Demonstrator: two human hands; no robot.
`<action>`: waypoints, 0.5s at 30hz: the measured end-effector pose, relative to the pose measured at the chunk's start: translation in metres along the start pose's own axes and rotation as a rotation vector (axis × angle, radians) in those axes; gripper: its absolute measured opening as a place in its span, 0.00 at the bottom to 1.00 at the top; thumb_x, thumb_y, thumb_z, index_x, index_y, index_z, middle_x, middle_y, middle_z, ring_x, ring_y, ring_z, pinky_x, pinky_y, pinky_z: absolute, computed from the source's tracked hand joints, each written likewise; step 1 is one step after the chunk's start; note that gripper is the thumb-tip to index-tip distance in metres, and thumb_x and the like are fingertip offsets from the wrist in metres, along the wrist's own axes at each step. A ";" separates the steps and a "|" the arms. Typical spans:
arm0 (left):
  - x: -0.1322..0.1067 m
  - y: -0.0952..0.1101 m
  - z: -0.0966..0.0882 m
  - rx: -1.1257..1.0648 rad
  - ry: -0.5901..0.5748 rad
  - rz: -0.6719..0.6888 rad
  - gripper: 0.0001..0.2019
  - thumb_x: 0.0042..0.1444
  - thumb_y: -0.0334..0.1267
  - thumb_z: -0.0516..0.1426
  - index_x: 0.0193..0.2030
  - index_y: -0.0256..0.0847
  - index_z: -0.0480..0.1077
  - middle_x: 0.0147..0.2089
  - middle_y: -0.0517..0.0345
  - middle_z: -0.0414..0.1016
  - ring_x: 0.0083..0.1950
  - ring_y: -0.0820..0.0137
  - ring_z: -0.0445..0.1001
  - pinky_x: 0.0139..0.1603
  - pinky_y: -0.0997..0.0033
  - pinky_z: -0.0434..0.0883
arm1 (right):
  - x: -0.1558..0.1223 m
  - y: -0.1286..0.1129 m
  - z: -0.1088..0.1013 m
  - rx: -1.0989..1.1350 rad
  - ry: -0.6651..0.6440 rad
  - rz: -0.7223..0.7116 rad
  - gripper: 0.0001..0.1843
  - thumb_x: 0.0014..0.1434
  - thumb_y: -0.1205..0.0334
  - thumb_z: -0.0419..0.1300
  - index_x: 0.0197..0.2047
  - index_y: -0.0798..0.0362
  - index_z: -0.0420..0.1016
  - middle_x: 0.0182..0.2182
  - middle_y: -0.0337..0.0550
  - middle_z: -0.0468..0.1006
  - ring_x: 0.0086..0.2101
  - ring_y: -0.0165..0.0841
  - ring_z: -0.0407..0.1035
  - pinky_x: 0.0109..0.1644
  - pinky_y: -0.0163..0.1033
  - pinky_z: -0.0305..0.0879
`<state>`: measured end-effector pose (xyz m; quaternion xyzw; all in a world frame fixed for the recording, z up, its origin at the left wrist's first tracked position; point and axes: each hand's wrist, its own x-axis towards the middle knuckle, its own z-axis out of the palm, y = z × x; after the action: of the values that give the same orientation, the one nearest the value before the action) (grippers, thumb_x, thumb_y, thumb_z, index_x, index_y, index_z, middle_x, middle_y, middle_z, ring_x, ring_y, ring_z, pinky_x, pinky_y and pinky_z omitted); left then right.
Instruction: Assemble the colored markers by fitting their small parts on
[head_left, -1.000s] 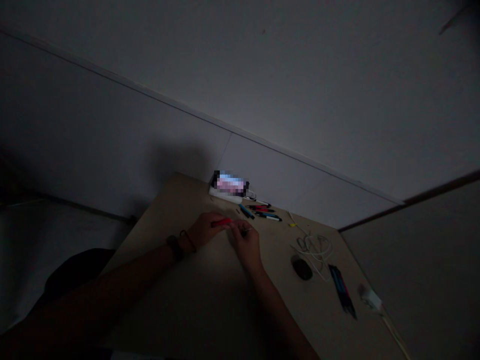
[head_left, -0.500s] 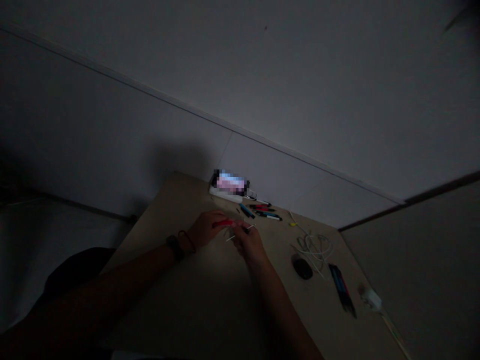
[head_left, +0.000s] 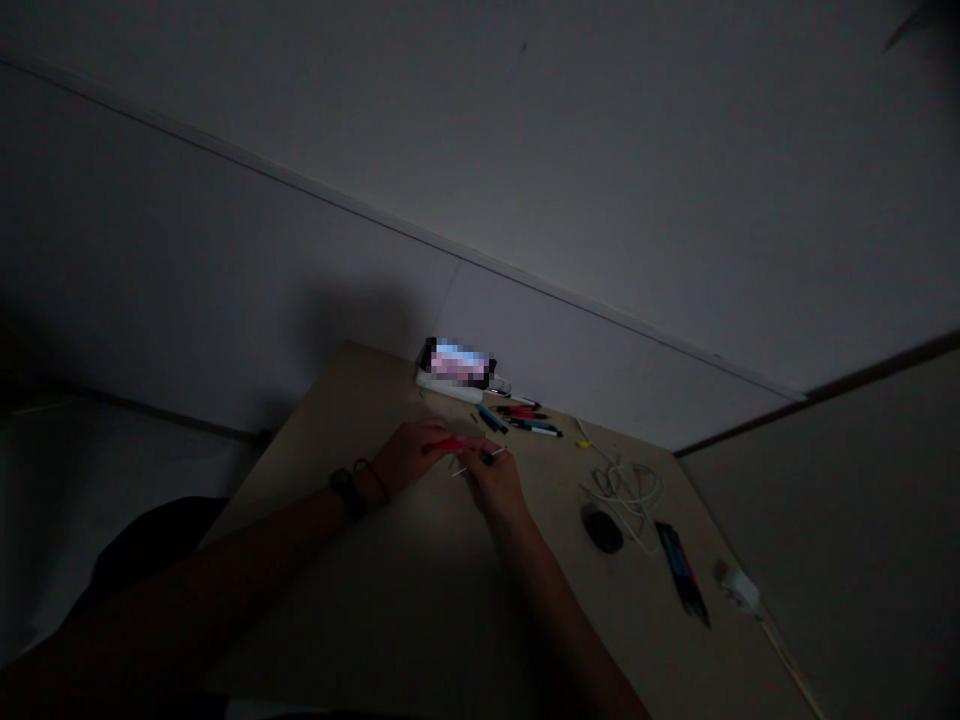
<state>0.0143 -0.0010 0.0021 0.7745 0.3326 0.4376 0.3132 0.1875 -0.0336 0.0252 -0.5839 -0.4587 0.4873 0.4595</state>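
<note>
The scene is very dark. My left hand (head_left: 411, 455) is closed around a red pen barrel (head_left: 448, 445) over the light wooden table (head_left: 390, 590); a watch and a band sit on that wrist. Just to its right, my right hand (head_left: 491, 482) pinches a thin white rod (head_left: 480, 461), probably the pen's refill, with its tip close to the red barrel. Both hands hover near the table's far middle, almost touching each other.
Several pens (head_left: 521, 418) lie behind the hands beside a lit phone (head_left: 459, 363) on a white block. To the right are a coiled white cable (head_left: 626, 485), a dark round object (head_left: 602, 530), a dark flat pack (head_left: 681, 572) and a white plug (head_left: 736, 590).
My right hand has drawn the thin white rod out from beside the red barrel, so it now shows between the hands. The left hand has stayed put.
</note>
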 end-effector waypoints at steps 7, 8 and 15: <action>0.000 -0.003 0.001 0.009 -0.015 -0.044 0.12 0.69 0.42 0.56 0.42 0.39 0.80 0.38 0.55 0.78 0.40 0.68 0.76 0.43 0.70 0.70 | -0.002 -0.006 -0.001 0.181 0.105 -0.032 0.23 0.47 0.42 0.73 0.35 0.53 0.79 0.16 0.29 0.62 0.17 0.24 0.49 0.19 0.33 0.42; 0.000 -0.003 0.001 0.012 -0.022 -0.045 0.12 0.69 0.42 0.56 0.41 0.39 0.80 0.37 0.55 0.78 0.40 0.68 0.76 0.42 0.70 0.70 | -0.003 -0.007 -0.001 0.215 0.095 -0.037 0.23 0.47 0.42 0.73 0.36 0.53 0.80 0.16 0.28 0.61 0.16 0.23 0.47 0.19 0.33 0.41; 0.000 -0.003 0.003 0.006 -0.041 -0.058 0.12 0.68 0.38 0.56 0.36 0.38 0.78 0.36 0.55 0.78 0.39 0.68 0.76 0.41 0.71 0.69 | -0.013 -0.008 0.011 0.273 0.010 -0.049 0.22 0.47 0.46 0.75 0.38 0.53 0.80 0.16 0.27 0.59 0.17 0.22 0.49 0.20 0.31 0.42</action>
<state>0.0165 0.0000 -0.0021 0.7742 0.3497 0.4113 0.3303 0.1749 -0.0445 0.0340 -0.5070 -0.3999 0.5308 0.5489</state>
